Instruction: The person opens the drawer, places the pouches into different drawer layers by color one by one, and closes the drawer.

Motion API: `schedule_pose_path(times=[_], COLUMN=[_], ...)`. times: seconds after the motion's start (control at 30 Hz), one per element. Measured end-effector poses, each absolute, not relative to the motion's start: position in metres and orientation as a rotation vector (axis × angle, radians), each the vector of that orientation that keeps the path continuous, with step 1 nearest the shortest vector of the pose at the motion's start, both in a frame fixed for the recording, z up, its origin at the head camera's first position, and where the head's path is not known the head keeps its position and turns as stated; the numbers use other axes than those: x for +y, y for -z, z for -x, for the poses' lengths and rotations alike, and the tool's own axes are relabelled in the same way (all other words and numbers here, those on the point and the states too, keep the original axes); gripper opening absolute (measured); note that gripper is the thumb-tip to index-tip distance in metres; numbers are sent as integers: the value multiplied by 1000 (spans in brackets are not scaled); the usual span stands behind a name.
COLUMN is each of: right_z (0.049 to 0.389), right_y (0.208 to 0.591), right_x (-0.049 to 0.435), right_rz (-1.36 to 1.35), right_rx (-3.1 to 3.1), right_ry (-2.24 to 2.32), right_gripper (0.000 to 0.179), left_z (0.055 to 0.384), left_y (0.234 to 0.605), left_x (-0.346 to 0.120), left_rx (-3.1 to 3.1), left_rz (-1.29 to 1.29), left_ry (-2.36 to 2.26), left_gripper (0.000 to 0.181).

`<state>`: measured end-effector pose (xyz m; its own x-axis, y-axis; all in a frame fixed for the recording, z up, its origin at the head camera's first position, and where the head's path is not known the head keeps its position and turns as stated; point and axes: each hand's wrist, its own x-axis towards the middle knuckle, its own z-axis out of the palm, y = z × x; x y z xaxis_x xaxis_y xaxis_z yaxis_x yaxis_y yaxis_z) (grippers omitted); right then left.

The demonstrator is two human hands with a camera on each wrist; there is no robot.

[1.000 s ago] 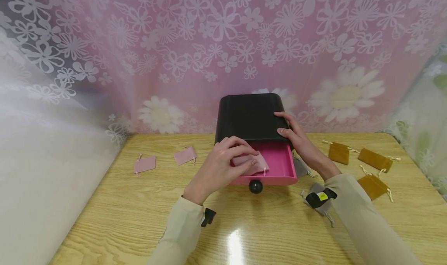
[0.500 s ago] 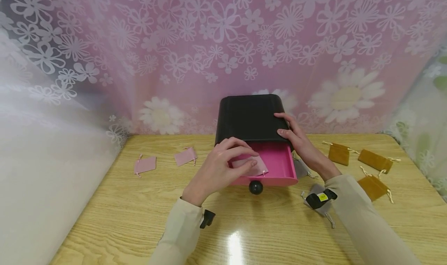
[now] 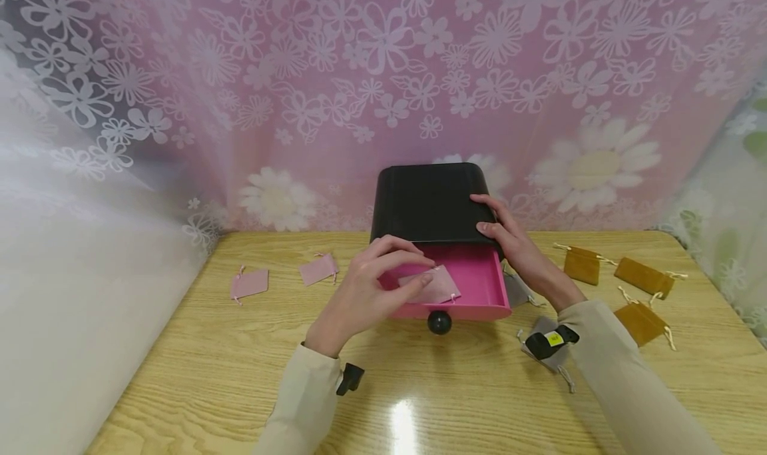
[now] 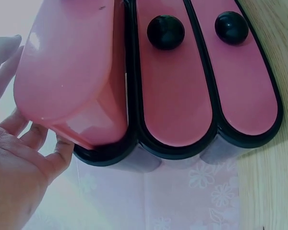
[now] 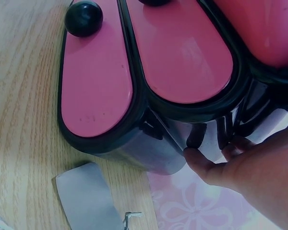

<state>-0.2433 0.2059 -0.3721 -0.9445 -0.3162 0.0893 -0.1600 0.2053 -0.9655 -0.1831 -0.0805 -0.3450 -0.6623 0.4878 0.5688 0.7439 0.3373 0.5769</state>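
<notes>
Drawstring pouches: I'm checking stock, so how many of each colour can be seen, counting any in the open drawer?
Pink pouches: 3 (2 on the table, 1 in the drawer)
Grey pouches: 2
Brown pouches: 3
Total in view: 8

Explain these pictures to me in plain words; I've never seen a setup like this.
There's no machine here, only a person's two bare hands. The wide view comes from a camera on the head, looking forward and down; the two close views come from a camera on each wrist. The left hand is over an open pink drawer, where a pale pink pouch lies. The right hand rests on the black cabinet. Neither hand plainly grips a pouch. On the wood-grain table lie two pink pouches to the left, and grey pouches and three brown pouches to the right.
</notes>
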Motion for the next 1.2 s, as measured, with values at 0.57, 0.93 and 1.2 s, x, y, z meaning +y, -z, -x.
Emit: schedule_pose_path(times=[0.57,0.93,1.2], right_z=[244,245,244], right_y=[374,375,376], right_x=[205,207,207], right_rz=[479,504,510], right_rx=[2356,2400,2410], right_ry=[1848,1813,1805], right_gripper=[55,56,57], left_z=[183,186,188], left_y=[349,349,353], left_x=[-102,-114,-122], left_rx=[-2301,-2283,-2272], left_rz=[988,950,908], left_ry=[1286,1251,1224], left_gripper=[26,27,25])
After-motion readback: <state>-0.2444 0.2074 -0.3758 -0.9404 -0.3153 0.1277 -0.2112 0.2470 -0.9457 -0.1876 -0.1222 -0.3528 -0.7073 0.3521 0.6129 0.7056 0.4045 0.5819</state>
